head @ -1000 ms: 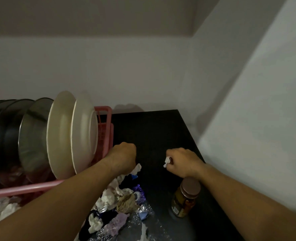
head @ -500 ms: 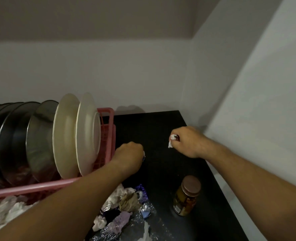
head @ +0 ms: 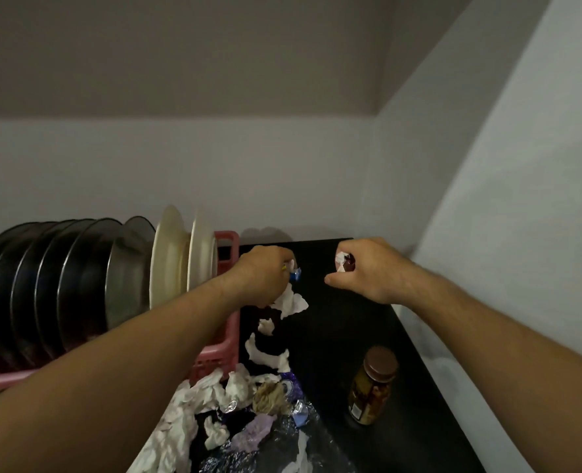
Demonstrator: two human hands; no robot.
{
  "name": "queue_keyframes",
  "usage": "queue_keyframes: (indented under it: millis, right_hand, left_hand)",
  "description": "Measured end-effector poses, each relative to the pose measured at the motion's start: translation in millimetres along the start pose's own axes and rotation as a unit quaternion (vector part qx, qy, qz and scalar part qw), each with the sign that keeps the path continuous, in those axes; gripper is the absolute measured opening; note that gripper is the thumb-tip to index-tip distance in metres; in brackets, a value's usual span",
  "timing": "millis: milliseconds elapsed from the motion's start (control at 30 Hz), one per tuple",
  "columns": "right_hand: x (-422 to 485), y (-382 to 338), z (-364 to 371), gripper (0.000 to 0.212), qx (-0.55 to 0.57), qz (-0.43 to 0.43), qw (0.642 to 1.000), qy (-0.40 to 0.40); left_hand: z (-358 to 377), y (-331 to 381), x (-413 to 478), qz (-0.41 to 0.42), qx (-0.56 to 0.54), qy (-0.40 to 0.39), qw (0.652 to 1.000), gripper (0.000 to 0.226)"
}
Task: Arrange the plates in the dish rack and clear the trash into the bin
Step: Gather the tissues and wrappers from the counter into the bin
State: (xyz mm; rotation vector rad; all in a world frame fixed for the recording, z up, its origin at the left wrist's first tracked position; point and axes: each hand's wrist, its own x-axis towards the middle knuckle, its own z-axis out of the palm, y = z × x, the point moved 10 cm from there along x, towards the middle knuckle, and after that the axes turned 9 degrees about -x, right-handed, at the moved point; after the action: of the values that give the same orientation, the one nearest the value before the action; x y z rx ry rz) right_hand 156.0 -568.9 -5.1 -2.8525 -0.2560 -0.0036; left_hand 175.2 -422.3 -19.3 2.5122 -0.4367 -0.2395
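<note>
A pink dish rack (head: 230, 240) stands at the left on the black table (head: 337, 322). It holds several dark metal plates (head: 44, 285) and two cream plates (head: 170, 254) on edge. My left hand (head: 262, 271) is fisted beside the rack's right end, gripping wrappers with a blue bit (head: 295, 275) showing; white tissue (head: 291, 302) hangs under it. My right hand (head: 368, 268) is curled round crumpled white and dark red trash (head: 345, 262). A heap of tissues, foil and wrappers (head: 248, 404) lies on the table below my left arm. No bin is in view.
A glass jar with a brown lid (head: 373, 385) stands on the table under my right forearm. White walls close in behind and to the right, meeting at the corner past the table's far edge (head: 317, 240).
Both hands have risen and moved toward the table's far end with their trash. More tissue now shows under my left hand. The view has tilted upward.
</note>
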Motion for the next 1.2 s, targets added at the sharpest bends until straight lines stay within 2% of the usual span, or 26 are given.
queue_keyframes:
  millis: [133,267,467,567,633,700,867,1000,1100,1200]
  right_hand:
    - [-11,-14,-6,0.019,0.01,0.007,1.0,-0.006]
    - [-19,-25,-4,0.023,0.001,0.009,1.0,-0.01]
    - [-26,-28,-1,0.019,0.0,0.015,1.0,-0.006]
    - [-27,-30,-1,0.018,-0.002,0.015,1.0,-0.007]
    - [-27,-29,0,0.018,0.003,0.015,1.0,-0.007]
    - [-28,-27,1,0.019,0.006,0.017,1.0,-0.009]
    - [-24,-19,0,0.019,-0.005,0.022,1.0,-0.002]
    - [-20,-10,-4,0.021,0.004,0.029,1.0,0.003]
    - [-18,-3,-5,0.021,0.009,0.033,0.999,0.009]
    - [-16,3,-3,0.02,0.02,0.038,0.999,0.007]
  left_hand:
    - [-5,6,-12,0.016,-0.001,-0.021,1.0,0.042]
    - [-9,0,-19,0.016,-0.013,-0.015,1.0,0.044]
    - [-2,-3,-25,0.029,0.036,-0.045,0.998,0.047]
    - [-1,0,-26,0.036,0.054,-0.058,0.996,0.043]
    - [-2,3,-25,0.04,0.068,-0.056,0.995,0.033]
    - [-6,6,-23,0.04,0.065,-0.041,0.996,0.024]
    - [-14,9,-16,0.037,0.027,0.002,0.999,0.017]
    - [-5,3,-9,0.015,0.054,-0.007,0.998,0.045]
    - [-6,-2,2,0.003,0.082,0.026,0.996,0.031]
    - [-2,-10,13,0.009,0.065,0.042,0.997,0.007]
